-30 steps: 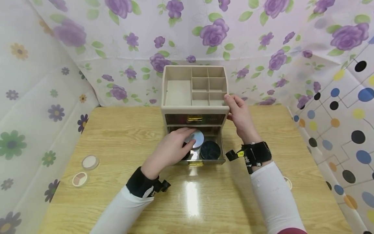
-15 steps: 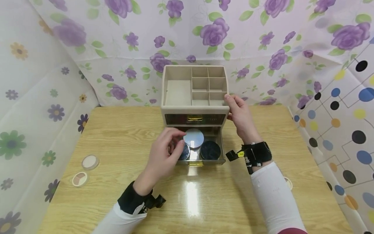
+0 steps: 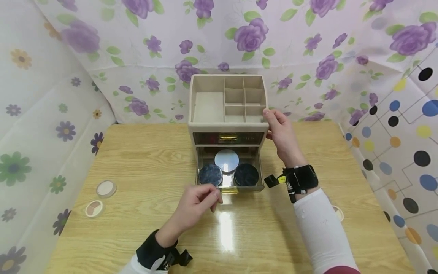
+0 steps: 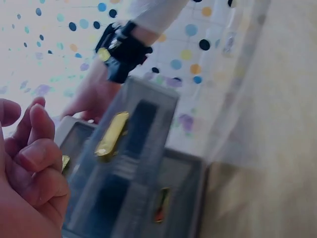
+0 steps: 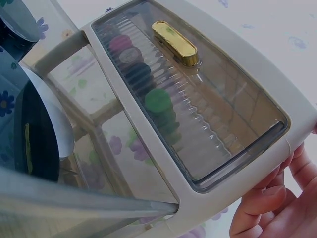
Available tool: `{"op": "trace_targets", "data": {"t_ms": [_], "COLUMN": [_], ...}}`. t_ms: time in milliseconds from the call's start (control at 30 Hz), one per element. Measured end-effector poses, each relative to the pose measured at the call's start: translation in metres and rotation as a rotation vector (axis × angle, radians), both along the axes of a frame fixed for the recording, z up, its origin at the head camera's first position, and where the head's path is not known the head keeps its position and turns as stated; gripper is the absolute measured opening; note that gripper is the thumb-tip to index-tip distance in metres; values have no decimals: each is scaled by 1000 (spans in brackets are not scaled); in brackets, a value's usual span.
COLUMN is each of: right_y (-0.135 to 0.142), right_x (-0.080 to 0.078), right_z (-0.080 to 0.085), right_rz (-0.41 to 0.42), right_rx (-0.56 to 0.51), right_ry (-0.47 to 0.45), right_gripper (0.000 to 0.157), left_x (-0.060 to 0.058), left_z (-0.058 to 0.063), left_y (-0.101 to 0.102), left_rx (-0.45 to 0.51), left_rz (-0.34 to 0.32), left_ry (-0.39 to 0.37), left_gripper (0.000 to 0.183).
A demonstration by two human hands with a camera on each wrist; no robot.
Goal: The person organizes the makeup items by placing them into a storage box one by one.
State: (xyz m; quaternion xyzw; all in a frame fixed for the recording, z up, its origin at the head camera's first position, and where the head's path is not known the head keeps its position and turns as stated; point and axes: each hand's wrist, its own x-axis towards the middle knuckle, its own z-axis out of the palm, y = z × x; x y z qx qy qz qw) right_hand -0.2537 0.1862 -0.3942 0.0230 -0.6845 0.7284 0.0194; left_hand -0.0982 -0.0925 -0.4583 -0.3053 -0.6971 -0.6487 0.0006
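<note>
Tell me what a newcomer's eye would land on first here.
Probably the cream organizer at the table's back center, its right edge held by the right hand. Next, its open lower drawer, where a shiny pale disc sits behind two dark discs, with the left hand near the gold handle. Large purple roses on the backdrop behind also stand out.

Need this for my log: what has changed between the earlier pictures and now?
The person's left grip has drawn back, out of the open drawer to its front edge, leaving the left dark disc in plain view. Unchanged: the right grip holds the organizer by its side; the pale disc and right dark disc lie in place.
</note>
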Motion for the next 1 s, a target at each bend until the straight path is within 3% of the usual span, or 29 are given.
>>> {"op": "trace_targets", "data": {"t_ms": [233, 400, 533, 667, 767, 867, 1000], "right_y": [1, 1, -1, -1, -1, -1, 0], "right_x": [0, 0, 0, 1, 1, 0, -2], "right_z": [-1, -1, 0, 1, 0, 0, -1], "right_rz": [-2, 7, 5, 4, 3, 3, 1], "right_rx": [-9, -15, -4, -5, -7, -11, -32], "right_ry": [11, 16, 11, 6, 5, 5, 12], "right_gripper": [29, 29, 29, 29, 29, 29, 29], "left_x": [5, 2, 0, -4, -6, -8, -8], "left_z": [-22, -31, -37, -43, -44, -44, -45], "left_y": [12, 15, 17, 20, 22, 23, 24], "left_rx": [-152, -266, -304, -249, -148, -75, -47], "left_rz": [-91, -79, -70, -65, -73, -89, -95], "left_ry": [-175, -240, -289, -388, -467, -505, -527], "left_gripper": [24, 26, 32, 40, 42, 44, 41]}}
